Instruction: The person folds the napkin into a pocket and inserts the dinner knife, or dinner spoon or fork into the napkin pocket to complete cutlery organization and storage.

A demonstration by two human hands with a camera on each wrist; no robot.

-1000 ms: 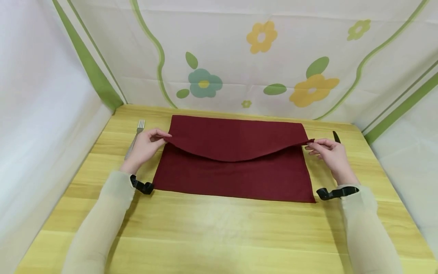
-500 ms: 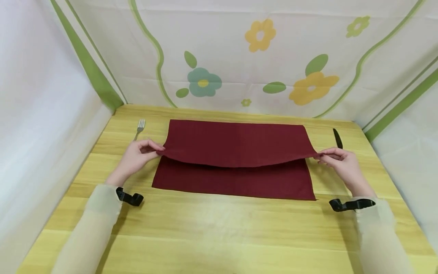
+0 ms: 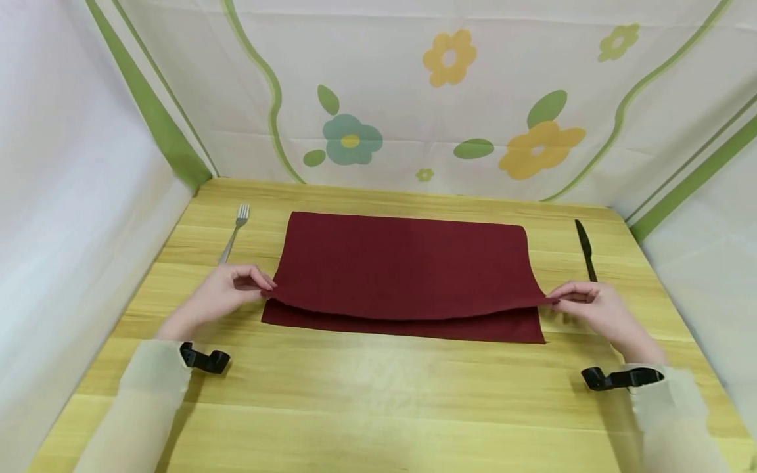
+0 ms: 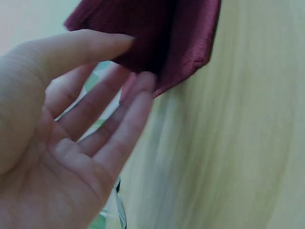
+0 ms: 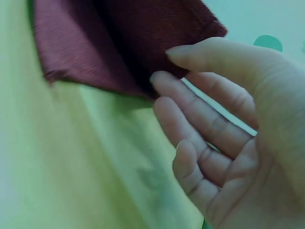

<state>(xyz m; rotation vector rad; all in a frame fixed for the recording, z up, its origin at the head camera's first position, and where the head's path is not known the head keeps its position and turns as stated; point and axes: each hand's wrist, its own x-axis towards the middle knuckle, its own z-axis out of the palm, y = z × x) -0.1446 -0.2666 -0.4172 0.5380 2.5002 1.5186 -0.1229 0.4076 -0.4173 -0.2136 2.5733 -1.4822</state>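
A dark red cloth (image 3: 408, 266) lies doubled over on the wooden table, its upper layer sagging in the middle just above the lower layer. My left hand (image 3: 221, 292) pinches the left corner of that upper layer between thumb and fingers; the left wrist view shows the cloth (image 4: 143, 28) at the thumb tip. At the opposite corner my right hand (image 3: 603, 315) pinches the same edge, with the cloth (image 5: 143, 43) between thumb and fingers in the right wrist view. A strip of the lower layer (image 3: 473, 330) shows along the near side.
A fork (image 3: 236, 226) lies on the table (image 3: 378, 401) left of the cloth, its handle end behind my left hand. On the right lies a dark knife (image 3: 585, 246), partly behind my right hand. A flower-patterned curtain (image 3: 402, 98) stands at the table's far edge.
Both hands have drawn the upper edge of the cloth toward me and lowered it. Less of the lower layer shows now, and more of the fork and knife is uncovered.
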